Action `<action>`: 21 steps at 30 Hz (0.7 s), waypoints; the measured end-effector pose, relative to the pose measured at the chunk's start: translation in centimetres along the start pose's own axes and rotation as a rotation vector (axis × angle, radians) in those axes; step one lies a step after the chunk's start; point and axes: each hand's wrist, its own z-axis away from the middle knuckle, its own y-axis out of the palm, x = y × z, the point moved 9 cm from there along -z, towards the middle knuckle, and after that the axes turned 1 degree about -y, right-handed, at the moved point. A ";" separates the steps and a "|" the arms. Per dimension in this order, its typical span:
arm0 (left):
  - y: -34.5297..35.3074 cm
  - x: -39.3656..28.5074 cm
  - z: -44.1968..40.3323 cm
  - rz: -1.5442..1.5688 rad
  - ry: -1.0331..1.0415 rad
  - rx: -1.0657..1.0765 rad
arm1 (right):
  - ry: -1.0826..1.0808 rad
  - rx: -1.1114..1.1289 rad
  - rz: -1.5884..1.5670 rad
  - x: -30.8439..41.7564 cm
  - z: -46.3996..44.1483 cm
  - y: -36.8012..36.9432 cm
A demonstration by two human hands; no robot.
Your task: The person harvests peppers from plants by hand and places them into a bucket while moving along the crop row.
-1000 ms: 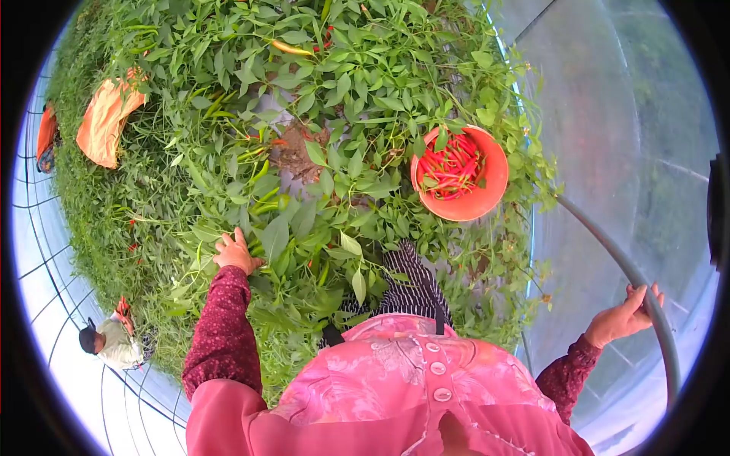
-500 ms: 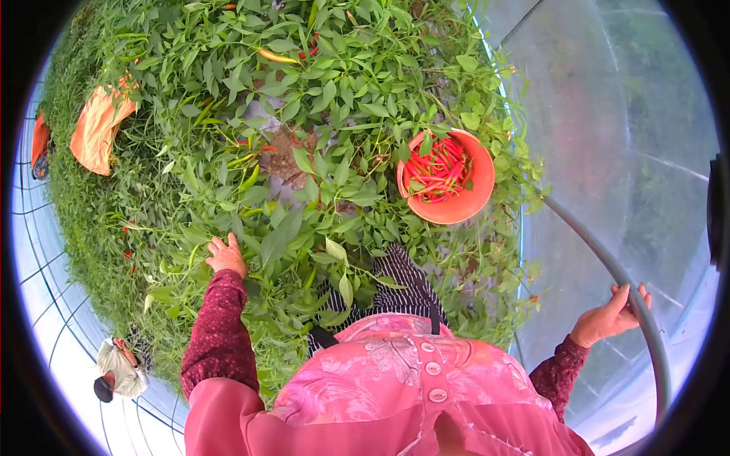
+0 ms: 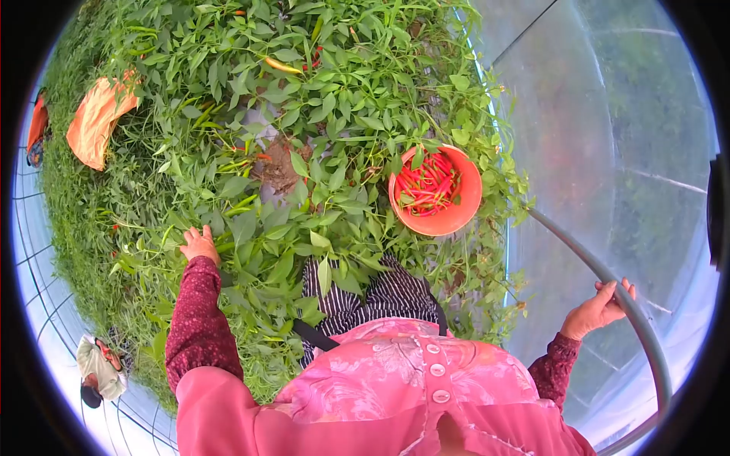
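Note:
My left hand (image 3: 200, 245) reaches into the pepper plants (image 3: 251, 235), its fingers apart among the leaves and nothing visible in them. Green chili peppers (image 3: 242, 205) hang a little beyond it. On the right, my right hand (image 3: 597, 311) grips a grey curved pipe (image 3: 582, 247), with the thumb on one side and fingertips showing on the other. An orange-red bucket (image 3: 469, 199) holding many red chili peppers (image 3: 430, 182) stands among the plants ahead of my legs, apart from both hands.
Clear plastic sheeting (image 3: 563, 137) forms the wall on the right. An orange sack (image 3: 99, 125) lies on the foliage at far left. Another person (image 3: 103, 368) is at lower left. A patch of bare soil (image 3: 281, 167) shows between plants.
My left hand has moved slightly left and up through the leaves. My right hand stays on the pipe. The whole view has shifted a little, with the bucket now slightly lower and farther left.

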 end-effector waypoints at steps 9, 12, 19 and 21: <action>1.4 -0.5 -0.6 0.026 0.029 -0.044 | 0.035 0.012 -0.036 -0.1 -0.1 -0.1; 0.8 0.0 0.2 0.067 0.012 -0.051 | 0.050 0.021 -0.053 -0.4 0.0 0.3; -0.2 -0.2 0.9 0.096 0.046 -0.116 | 0.013 0.001 -0.014 -1.3 -0.3 -0.3; -0.1 -0.1 0.6 0.089 0.039 -0.120 | 0.019 -0.015 0.007 -1.1 -0.3 -0.3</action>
